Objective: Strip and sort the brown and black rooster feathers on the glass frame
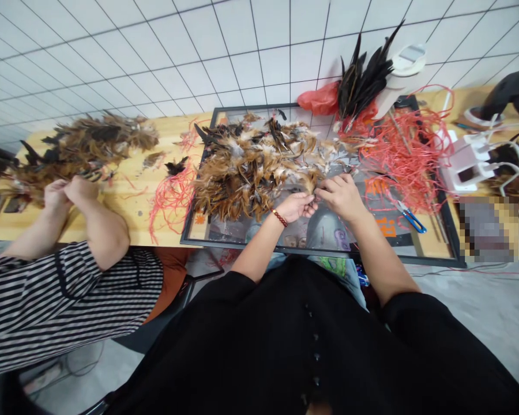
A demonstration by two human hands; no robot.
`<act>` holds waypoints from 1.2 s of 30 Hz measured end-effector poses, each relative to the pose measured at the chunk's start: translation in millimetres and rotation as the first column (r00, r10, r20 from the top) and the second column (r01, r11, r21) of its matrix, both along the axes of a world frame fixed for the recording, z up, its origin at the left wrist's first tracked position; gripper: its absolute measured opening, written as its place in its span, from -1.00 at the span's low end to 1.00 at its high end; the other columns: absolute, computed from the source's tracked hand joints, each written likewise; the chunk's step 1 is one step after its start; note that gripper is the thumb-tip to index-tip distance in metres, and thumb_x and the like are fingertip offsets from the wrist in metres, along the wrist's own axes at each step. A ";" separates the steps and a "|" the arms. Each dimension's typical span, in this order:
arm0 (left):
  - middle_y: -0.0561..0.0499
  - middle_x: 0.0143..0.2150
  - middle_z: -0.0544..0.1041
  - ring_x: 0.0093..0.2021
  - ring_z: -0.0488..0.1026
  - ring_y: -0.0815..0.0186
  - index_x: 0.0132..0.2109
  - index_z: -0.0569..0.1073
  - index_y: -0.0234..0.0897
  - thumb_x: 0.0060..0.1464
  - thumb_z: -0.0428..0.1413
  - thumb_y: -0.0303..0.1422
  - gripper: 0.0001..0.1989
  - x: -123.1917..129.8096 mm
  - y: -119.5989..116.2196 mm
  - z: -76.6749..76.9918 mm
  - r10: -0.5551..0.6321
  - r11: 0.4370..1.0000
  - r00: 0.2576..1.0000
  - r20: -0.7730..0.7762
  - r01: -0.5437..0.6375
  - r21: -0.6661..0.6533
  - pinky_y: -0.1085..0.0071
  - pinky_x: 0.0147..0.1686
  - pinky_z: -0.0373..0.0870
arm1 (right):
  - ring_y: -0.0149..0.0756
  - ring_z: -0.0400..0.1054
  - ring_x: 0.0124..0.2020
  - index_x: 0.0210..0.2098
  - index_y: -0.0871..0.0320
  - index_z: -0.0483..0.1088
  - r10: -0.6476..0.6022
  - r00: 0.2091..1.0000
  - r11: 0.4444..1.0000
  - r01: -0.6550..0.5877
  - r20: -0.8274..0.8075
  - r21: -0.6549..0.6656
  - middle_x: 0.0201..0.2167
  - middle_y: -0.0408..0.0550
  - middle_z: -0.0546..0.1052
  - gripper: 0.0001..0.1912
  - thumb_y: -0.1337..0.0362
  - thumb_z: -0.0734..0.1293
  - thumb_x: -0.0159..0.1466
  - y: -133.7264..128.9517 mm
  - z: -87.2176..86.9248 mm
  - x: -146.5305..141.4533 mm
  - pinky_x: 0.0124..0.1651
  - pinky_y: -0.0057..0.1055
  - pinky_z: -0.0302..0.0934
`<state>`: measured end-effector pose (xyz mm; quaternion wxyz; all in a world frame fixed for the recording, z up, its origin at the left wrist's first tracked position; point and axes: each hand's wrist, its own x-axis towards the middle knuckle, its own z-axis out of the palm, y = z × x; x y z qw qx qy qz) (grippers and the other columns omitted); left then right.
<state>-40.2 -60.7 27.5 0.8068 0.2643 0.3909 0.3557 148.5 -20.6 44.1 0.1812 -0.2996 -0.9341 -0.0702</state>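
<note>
While left hand (296, 208) and right hand (341, 196) pinch something too small to identify, one feather pile (242, 173) lies beyond, leftward; blue snips (413, 220), one pair, rightward.

White square-tiled wall (237, 52) with dark grout lines, across the full width at the back. One long, light yellow wooden table (142, 218), grain visible, its far edge along the wall. One glass panel (218, 230) in a black frame, lying flat on the tabletop; orange markings on the glass, reflections in its surface. Floor (484, 305), pale grey with faint marbled mottling, glossy. One chair (145, 333), dark-seated, at the left, below the table's near edge. Lighting: bright and whitish; source out of view.
</note>
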 end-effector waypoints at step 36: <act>0.03 -0.39 0.53 -0.54 0.43 0.48 -0.27 0.41 -0.35 0.19 0.16 -0.31 -0.83 11.1 -11.2 1.8 0.264 0.960 0.964 0.031 -0.266 0.088 0.53 -0.52 0.29 | 0.16 0.38 -0.09 -0.18 0.20 0.58 -0.711 0.703 0.660 0.672 0.009 -0.337 -0.19 0.29 0.56 -0.67 0.21 0.23 0.25 -11.9 -2.4 51.0 0.00 0.14 0.14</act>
